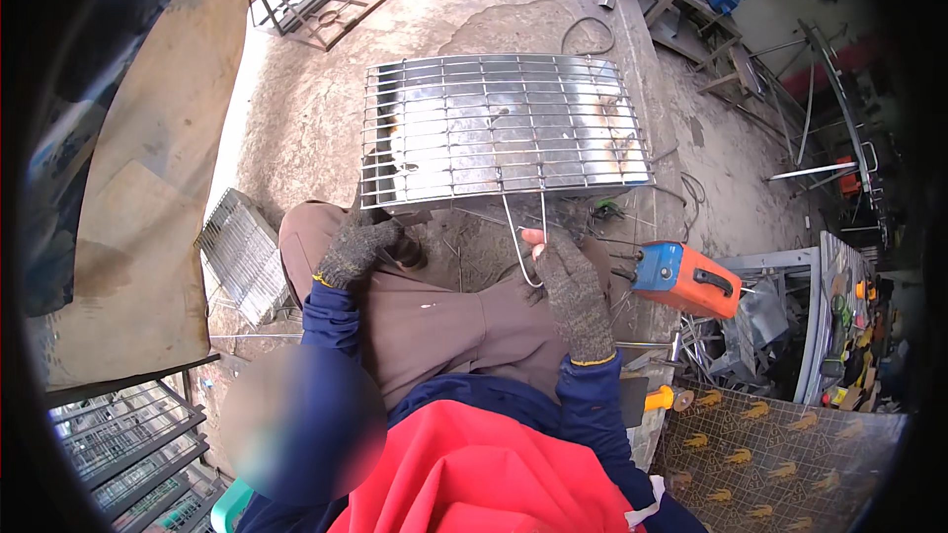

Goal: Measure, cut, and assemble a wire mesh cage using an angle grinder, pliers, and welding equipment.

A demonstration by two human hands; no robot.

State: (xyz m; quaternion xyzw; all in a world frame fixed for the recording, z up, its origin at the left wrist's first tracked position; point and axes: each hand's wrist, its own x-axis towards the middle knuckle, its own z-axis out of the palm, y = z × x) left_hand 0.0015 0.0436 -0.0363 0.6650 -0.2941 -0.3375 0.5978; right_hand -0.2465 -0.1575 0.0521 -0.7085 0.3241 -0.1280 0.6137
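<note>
Red cloth (474, 469) drapes nearest. Beyond the knees (304, 227), the wire grid (502, 126) looks joined; its bent loop (513, 235) may be unfixed. The right hand (576, 291) has its grip round that loop; the left hand's (357, 252) grip is unclear.

A tan sheet (163, 168) spans the left side, and a dark metal frame (367, 18) stands at upper left. Right of centre sits a blue and orange machine (671, 274) with a black handle (713, 282). A patterned board (780, 459) covers the lower right, near a yellow tool (660, 399).
</note>
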